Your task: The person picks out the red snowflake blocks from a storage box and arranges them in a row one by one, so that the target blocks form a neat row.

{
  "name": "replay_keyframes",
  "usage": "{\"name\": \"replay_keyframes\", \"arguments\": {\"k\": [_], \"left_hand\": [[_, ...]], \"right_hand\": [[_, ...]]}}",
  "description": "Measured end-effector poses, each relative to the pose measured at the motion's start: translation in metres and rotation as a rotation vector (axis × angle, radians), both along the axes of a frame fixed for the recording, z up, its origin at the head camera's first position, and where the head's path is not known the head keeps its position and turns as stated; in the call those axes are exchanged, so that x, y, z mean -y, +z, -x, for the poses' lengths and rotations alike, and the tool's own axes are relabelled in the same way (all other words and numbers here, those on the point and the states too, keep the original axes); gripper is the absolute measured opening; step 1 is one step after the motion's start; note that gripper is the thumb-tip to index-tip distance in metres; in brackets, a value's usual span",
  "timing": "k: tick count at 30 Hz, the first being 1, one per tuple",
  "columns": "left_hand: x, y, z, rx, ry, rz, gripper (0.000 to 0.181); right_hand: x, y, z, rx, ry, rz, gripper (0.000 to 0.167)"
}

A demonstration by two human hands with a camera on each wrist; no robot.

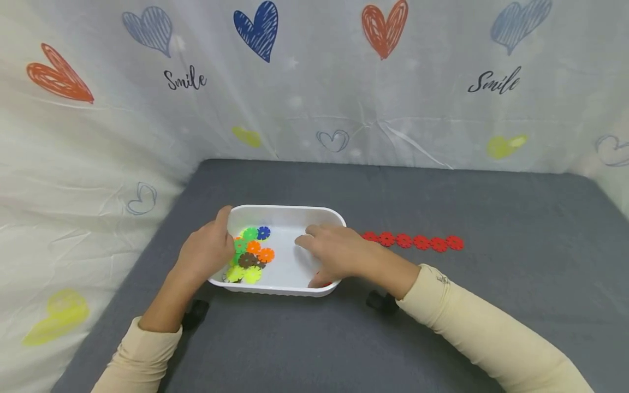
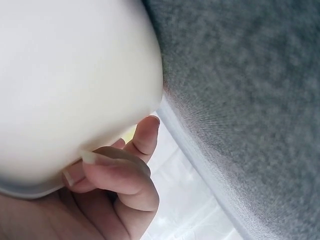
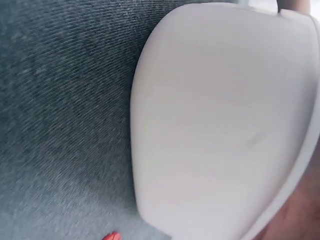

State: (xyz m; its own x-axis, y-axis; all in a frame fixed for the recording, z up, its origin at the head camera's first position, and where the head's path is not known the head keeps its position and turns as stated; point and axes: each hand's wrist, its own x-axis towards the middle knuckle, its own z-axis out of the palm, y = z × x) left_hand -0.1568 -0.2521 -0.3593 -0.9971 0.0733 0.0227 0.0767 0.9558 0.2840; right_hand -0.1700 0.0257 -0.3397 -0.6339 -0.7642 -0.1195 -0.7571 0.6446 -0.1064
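A white plastic tray (image 1: 290, 291) holds flower-shaped plastic discs in its left half: green (image 1: 250, 234), blue (image 1: 263, 233), orange (image 1: 266, 255), brown (image 1: 247, 260) and yellow (image 1: 253, 275). At the tray's left end my left hand (image 1: 206, 251) grips the rim. Its curled fingers (image 2: 122, 180) press against the tray's outer wall in the left wrist view. My right hand (image 1: 339, 251) reaches over the right rim, fingers and thumb spread apart inside. A bit of red (image 1: 321, 283) shows by its thumb; the rest lies hidden under the hand.
A row of red flower discs (image 1: 421, 242) lies on the grey cloth-covered table (image 1: 491, 207), right of the tray and partly behind my right forearm. A white curtain (image 1: 304, 82) printed with hearts hangs along the table's far and left edges.
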Motion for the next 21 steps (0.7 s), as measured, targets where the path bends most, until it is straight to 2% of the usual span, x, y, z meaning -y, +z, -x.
{"name": "replay_keyframes", "arguments": {"k": [4,12,17,21], "left_hand": [[0.0,-0.001,0.0,-0.005,0.0,0.004,0.056],[-0.001,-0.002,0.002,0.0,0.009,0.001,0.056],[-0.001,-0.001,0.001,-0.003,0.015,0.004,0.056],[-0.002,-0.002,0.001,-0.005,0.018,0.009,0.057]], "right_hand": [[0.006,0.0,0.002,-0.014,-0.003,-0.119,0.054],[0.008,0.001,0.006,-0.02,-0.015,-0.161,0.029],[0.011,0.001,0.007,-0.051,-0.021,-0.209,0.028],[0.012,0.0,0.006,-0.06,-0.041,-0.204,0.029]]}}
